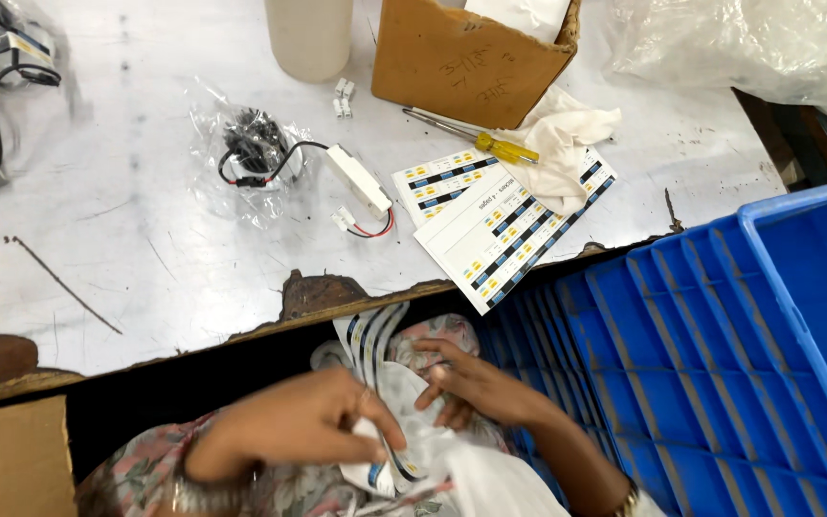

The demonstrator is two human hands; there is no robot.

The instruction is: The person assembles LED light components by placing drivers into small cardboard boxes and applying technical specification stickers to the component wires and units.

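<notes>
Nearest my view, at six o'clock, I am pinching my left hand [294,431] shut on the white label sheets [380,378] lying in my lap below the table edge, while my right hand [476,388], just to its right, is closing its fingers on the same bundle. Farther up, I am seeing a white driver module [358,179] on the scratched table [126,220] at twelve o'clock, a yellow-handled screwdriver [490,144] at one o'clock, and a blue crate [720,354] at three o'clock.

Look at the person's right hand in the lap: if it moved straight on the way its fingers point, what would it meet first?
The right hand points leftward, so it would probably first meet the white sheets bunched between the hands, then the left hand just beyond. Depth is hard to judge here.
</notes>
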